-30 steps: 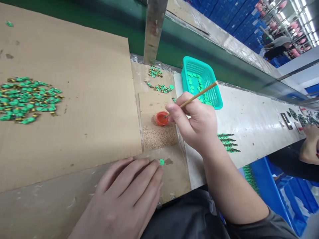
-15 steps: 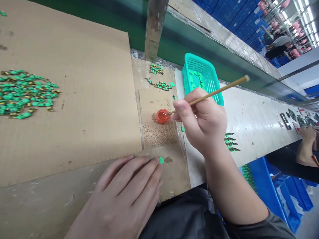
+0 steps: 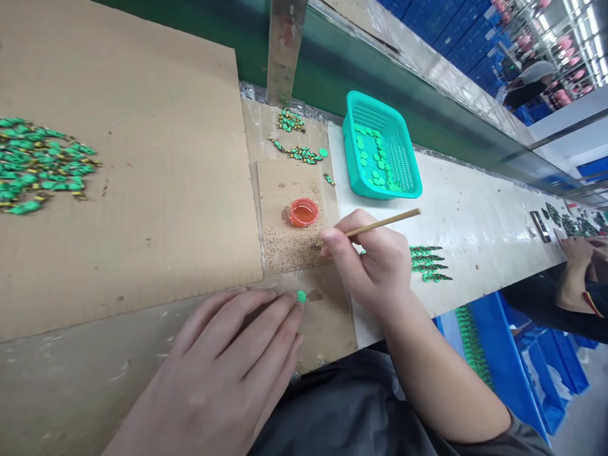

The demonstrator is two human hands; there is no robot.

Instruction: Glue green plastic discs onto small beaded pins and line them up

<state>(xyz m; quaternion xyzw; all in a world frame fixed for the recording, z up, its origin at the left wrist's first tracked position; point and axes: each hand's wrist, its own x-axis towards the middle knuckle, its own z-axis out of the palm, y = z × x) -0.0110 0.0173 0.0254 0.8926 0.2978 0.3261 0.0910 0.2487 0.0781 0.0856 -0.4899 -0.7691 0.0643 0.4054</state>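
Note:
My left hand (image 3: pixel 213 373) rests on the table edge, its fingertips pressed together against a small green button-like disc (image 3: pixel 301 296). In my right hand (image 3: pixel 375 266) a thin wooden stick (image 3: pixel 392 220) is pinched between thumb and fingers, slanting down to the left. Its dark tip is low over a speckled brown patch (image 3: pixel 289 248) on the cardboard; contact is unclear. Just beyond the patch sits a small red cup (image 3: pixel 304 201) with orange-red liquid in it. My left thumb is hidden.
A green plastic basket (image 3: pixel 349 158) holds several green discs. Small green-and-brown pieces lie in a cluster (image 3: pixel 304 154) behind the cup and a large pile (image 3: pixel 42 164) on the left cardboard. Rows of finished-looking pieces (image 3: pixel 427 259) lie right of my wrist. Another person's hands (image 3: pixel 579 250) work far right.
The stick's tip has left the red cup and moved down toward me, over the speckled patch. My left hand keeps its place at the green disc. The view has shifted slightly.

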